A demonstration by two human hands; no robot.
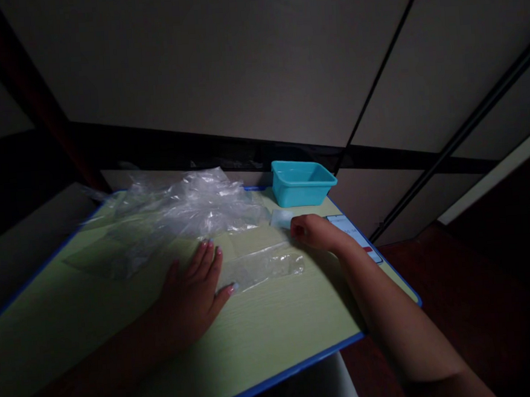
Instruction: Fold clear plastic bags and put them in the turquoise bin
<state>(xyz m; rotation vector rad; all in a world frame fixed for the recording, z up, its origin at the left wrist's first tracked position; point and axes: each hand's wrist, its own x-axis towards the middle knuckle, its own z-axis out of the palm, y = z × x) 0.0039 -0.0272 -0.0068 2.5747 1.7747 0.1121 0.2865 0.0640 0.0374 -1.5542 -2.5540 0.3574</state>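
Observation:
My left hand lies palm down with its fingers spread, pressing on the left part of a flat, clear plastic bag on the table. My right hand is curled shut by the bag's upper right corner. Its fingertips are turned away, so whatever they grip is hidden. Just left of that hand is a small pale blue-white piece, perhaps paper or film; whether the fingers touch it I cannot tell. Beyond my left hand spreads a crumpled heap of clear plastic bags.
The pale green table has a blue edge. A turquoise plastic basket stands at its back right. Beneath my right forearm, a phone with a lit screen lies near the right edge. Cabinet panels rise behind the table.

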